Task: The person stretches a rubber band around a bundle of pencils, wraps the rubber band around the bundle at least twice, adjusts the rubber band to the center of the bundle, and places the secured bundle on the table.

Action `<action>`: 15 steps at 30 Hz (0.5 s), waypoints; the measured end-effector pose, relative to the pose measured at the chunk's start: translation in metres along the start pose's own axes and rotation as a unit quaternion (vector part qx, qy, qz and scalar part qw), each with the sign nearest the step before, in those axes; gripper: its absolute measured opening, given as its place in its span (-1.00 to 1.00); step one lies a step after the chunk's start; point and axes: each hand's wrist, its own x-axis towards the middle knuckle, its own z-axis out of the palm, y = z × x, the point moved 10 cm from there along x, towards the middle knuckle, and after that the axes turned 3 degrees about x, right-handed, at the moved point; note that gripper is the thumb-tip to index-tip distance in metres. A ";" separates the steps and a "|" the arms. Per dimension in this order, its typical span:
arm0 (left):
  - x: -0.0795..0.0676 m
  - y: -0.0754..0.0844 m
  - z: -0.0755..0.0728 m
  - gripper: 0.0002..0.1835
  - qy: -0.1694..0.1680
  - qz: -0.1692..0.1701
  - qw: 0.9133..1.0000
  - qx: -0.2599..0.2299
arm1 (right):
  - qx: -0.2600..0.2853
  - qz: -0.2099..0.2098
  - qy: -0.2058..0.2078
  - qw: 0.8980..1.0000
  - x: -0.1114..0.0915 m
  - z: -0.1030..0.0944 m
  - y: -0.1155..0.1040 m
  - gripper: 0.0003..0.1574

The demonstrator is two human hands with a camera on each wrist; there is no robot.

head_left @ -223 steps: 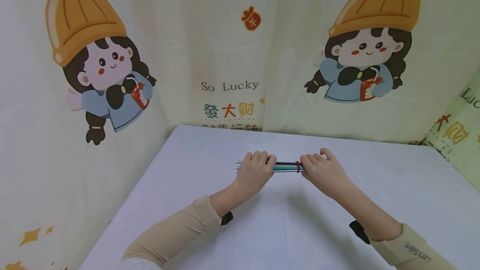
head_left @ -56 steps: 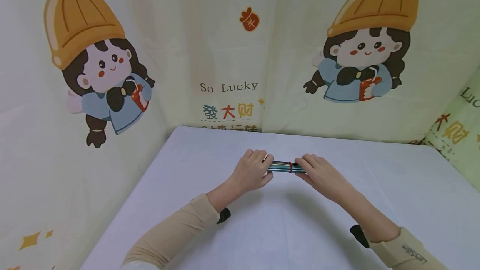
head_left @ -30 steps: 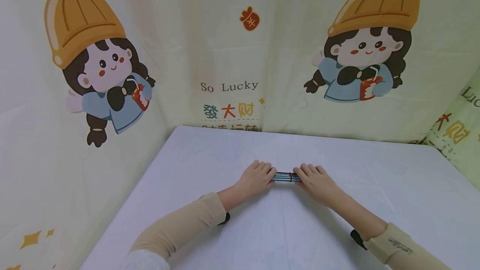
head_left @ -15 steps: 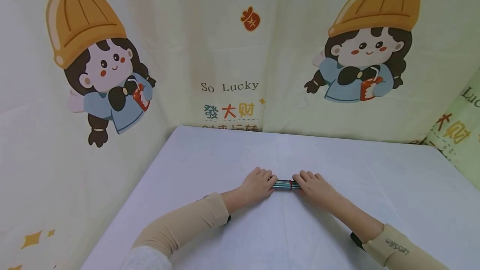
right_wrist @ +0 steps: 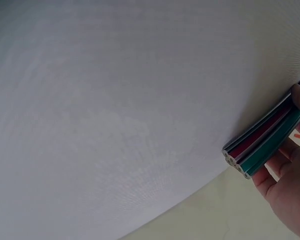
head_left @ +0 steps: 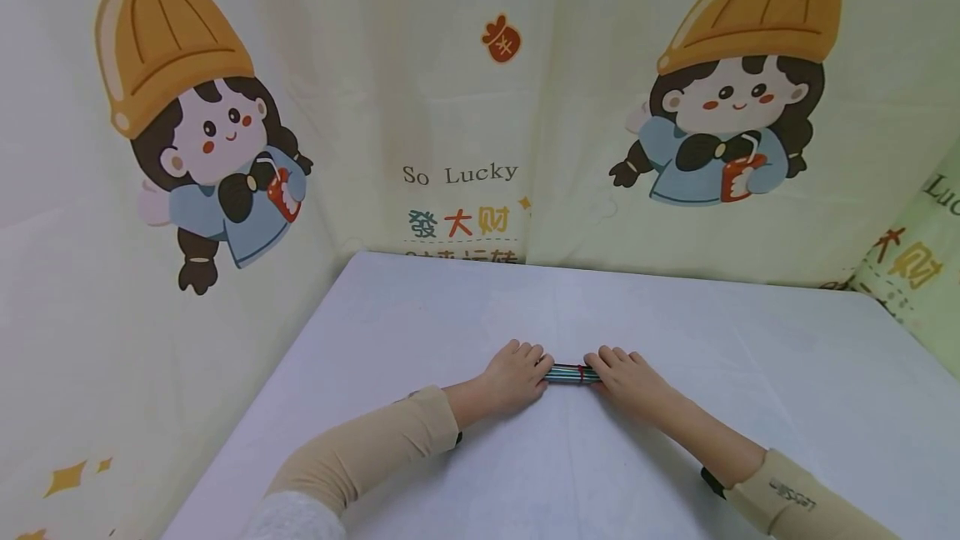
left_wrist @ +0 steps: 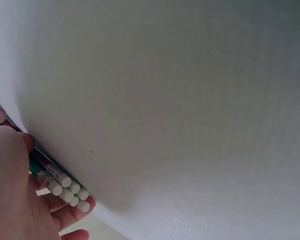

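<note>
A bundle of pencils point(head_left: 562, 374) lies crosswise low over the white table, a thin red band point(head_left: 581, 374) round it near my right fingers. My left hand point(head_left: 514, 377) grips its left part. In the left wrist view, several white erasers point(left_wrist: 67, 194) on metal ferrules poke out beyond that hand. My right hand point(head_left: 632, 382) holds the other part between thumb and fingers. Flat, unsharpened pencil ends point(right_wrist: 237, 165) show in the right wrist view, with green, dark red and dark barrels. Both hands cover much of the bundle in the head view.
A white cloth covers the table point(head_left: 450, 307). Behind it and at the sides hangs a cream curtain point(head_left: 450, 90) printed with cartoon figures and lettering. Both forearms reach in from the front in beige sleeves point(head_left: 367, 444), with a black wrist device point(head_left: 712, 481) under the right wrist.
Both hands have brought the pencil bundle down toward the table and nearer to me. Compared with the earliest frame, they sit closer together and the left hand covers the eraser ends in the head view.
</note>
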 end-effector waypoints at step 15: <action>0.001 -0.006 0.006 -0.53 -0.051 -0.009 0.997 -0.049 | 0.050 0.023 -0.049 0.997 -0.001 -0.002 0.006 -0.56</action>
